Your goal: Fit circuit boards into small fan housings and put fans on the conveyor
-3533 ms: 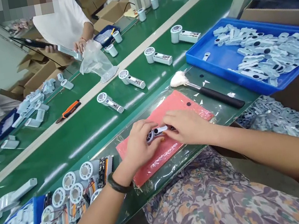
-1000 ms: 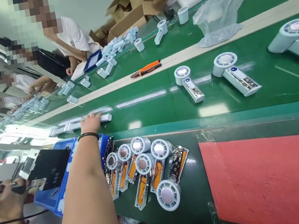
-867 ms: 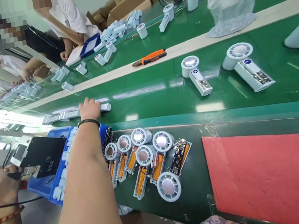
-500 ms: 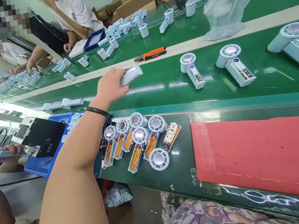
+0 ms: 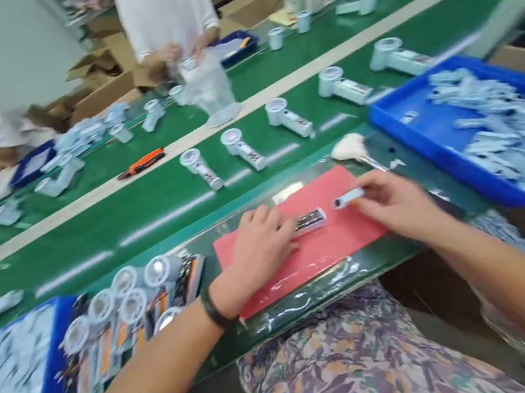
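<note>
Head view: the left hand (image 5: 264, 247), back from the belt, lies open on the red foam pad (image 5: 337, 190), fingertips at a handheld fan handle (image 5: 308, 220) showing its circuit board; the right hand (image 5: 395, 200) pinches a slim pale bar (image 5: 348, 197).

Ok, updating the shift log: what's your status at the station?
Left hand on the pink mat, beside a white housing with exposed circuit board. Right hand pinching a slim white part. Fluffy white brush just beyond the mat.
</note>
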Available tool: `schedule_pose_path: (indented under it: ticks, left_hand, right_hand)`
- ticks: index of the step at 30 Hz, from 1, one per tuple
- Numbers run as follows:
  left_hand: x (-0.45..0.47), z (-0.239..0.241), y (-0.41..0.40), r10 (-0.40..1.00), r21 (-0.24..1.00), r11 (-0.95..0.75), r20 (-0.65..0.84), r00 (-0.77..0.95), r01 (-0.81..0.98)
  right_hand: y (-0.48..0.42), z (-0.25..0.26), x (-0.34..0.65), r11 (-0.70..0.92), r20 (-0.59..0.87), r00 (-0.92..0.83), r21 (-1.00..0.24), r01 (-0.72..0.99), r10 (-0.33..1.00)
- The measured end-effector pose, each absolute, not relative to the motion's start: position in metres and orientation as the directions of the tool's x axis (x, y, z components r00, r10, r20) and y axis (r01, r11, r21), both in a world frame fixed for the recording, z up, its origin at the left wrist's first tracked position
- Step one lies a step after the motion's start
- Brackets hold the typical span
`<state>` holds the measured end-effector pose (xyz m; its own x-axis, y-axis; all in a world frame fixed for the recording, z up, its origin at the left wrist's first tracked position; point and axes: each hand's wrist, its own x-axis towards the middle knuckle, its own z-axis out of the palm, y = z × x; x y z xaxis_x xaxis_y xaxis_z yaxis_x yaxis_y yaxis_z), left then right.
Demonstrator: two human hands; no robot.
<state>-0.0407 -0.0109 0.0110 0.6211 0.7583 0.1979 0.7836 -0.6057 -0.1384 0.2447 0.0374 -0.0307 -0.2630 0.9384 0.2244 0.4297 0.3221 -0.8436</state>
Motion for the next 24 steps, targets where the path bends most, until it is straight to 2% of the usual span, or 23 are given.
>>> schedule_pose_path:
  ticks: [1,4,6,10,12,15,19,24]
  left_hand:
    - [-0.043,0.007,-0.012,0.779,-0.064,-0.594,0.202,0.594,0.802]
    - [-0.054,0.003,-0.017,0.846,0.142,-0.522,0.213,0.489,0.841]
    - [-0.057,0.004,-0.019,0.862,0.22,-0.502,0.206,0.463,0.837]
    - [-0.056,0.006,-0.016,0.836,0.242,-0.547,0.211,0.506,0.802]
    - [-0.055,0.006,-0.013,0.835,0.261,-0.548,0.233,0.499,0.795]
    - [-0.054,0.006,-0.013,0.838,0.33,-0.542,0.29,0.463,0.773]
    - [-0.054,0.004,-0.017,0.855,0.444,-0.516,0.322,0.407,0.733]
    - [-0.051,0.002,-0.015,0.878,0.498,-0.478,0.3,0.374,0.723]
  right_hand:
    - [0.033,-0.032,0.248,0.34,0.225,-0.285,-0.818,0.464,0.932]
    - [0.027,-0.027,0.248,0.424,0.245,-0.353,-0.638,0.642,0.903]
    - [0.026,-0.019,0.246,0.437,0.258,-0.355,-0.583,0.685,0.899]
    - [0.021,-0.005,0.225,0.436,0.296,-0.339,-0.757,0.487,0.893]
    - [0.017,-0.005,0.204,0.45,0.306,-0.375,-0.8,0.398,0.875]
    - [0.012,-0.015,0.173,0.48,0.3,-0.428,-0.773,0.415,0.853]
    - [0.009,-0.024,0.158,0.493,0.31,-0.406,-0.711,0.5,0.859]
    - [0.015,-0.021,0.163,0.484,0.243,-0.482,-0.734,0.476,0.842]
